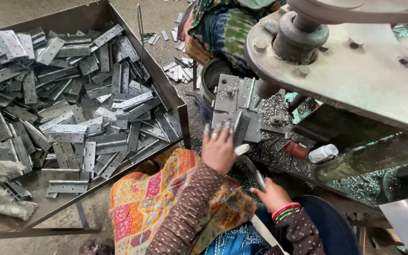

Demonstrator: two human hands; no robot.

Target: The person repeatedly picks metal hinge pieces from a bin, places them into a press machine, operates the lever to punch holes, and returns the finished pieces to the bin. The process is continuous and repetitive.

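Note:
My left hand (218,150), with a ring and taped fingertips, reaches forward and grips a grey metal hinge (240,123) lying on the small press bed (227,97), where other hinge leaves lie. My right hand (271,194), with red and green bangles at the wrist, sits lower and closer to me. It is closed around a short grey metal bar (259,178) that points up toward the bed. Just above the bed hangs the press's round ram (266,88).
A large metal tray (173,97) heaped with several hinges (72,94) stands at my left. The heavy press frame (355,66) fills the upper right. A red bottle (297,149) and a white bottle (323,153) lie among metal chips. Another person in green patterned cloth (223,28) sits beyond a black bucket (209,78).

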